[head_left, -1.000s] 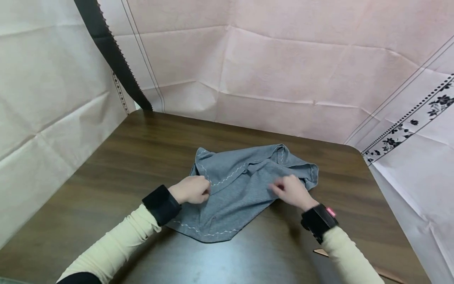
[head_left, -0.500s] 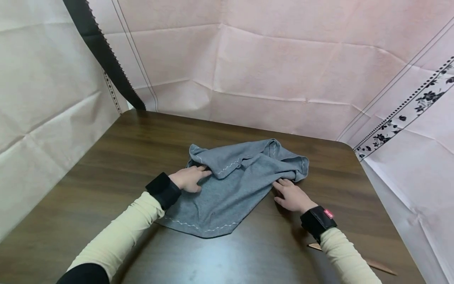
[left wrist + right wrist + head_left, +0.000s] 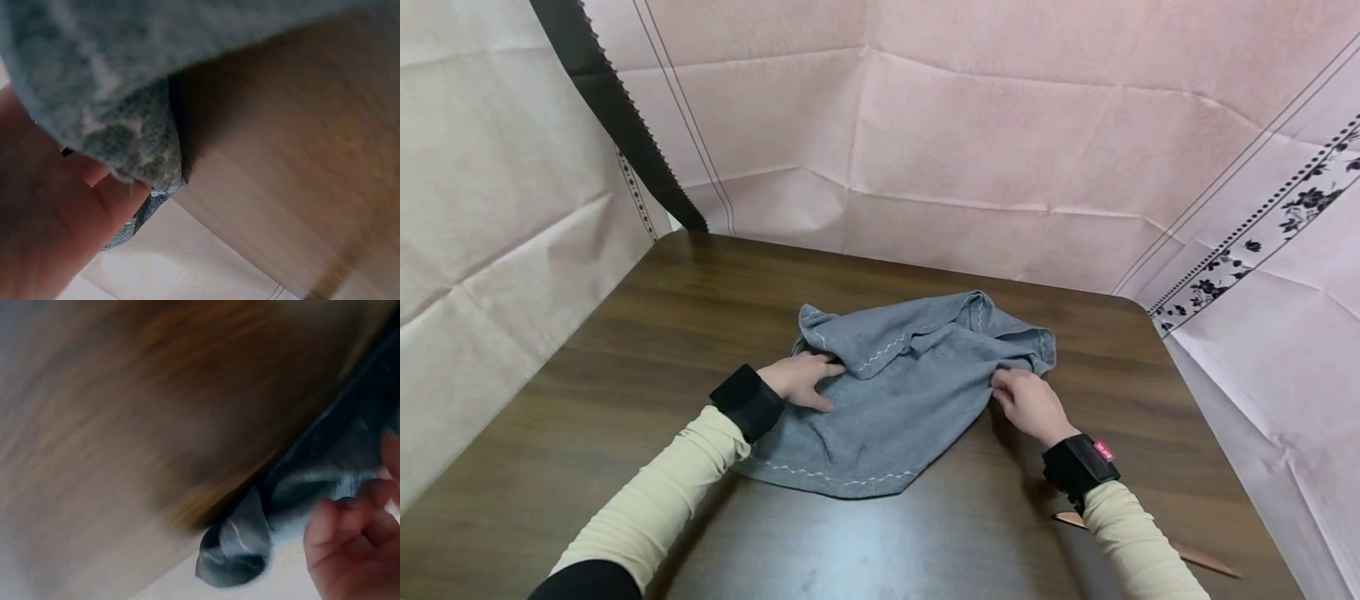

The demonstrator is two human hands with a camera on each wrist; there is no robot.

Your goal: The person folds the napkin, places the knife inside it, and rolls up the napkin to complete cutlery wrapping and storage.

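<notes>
A grey cloth (image 3: 895, 408) with white zigzag stitching along its edges lies rumpled on the brown wooden table (image 3: 715, 292), its far edge folded over. On its left side rests my left hand (image 3: 800, 379), fingers reaching under the folded flap and thumb spread apart. The left wrist view shows the cloth (image 3: 125, 125) hanging over those fingertips. At the right edge of the cloth my right hand (image 3: 1030, 404) pinches the fabric with curled fingers. In the right wrist view, its fingers (image 3: 325, 525) are bent beside the blurred cloth (image 3: 240, 544).
A thin, pointed, copper-brown object (image 3: 1206, 560) lies under the right forearm, its middle hidden by the sleeve. Pale pink creased sheeting (image 3: 955, 142) with a black strip (image 3: 617, 108) hangs behind the table and down both sides.
Both hands came from curled above the cloth to its left and right sides. The right fingers have since taken hold of the right edge, and the cloth's near edge has shifted slightly right.
</notes>
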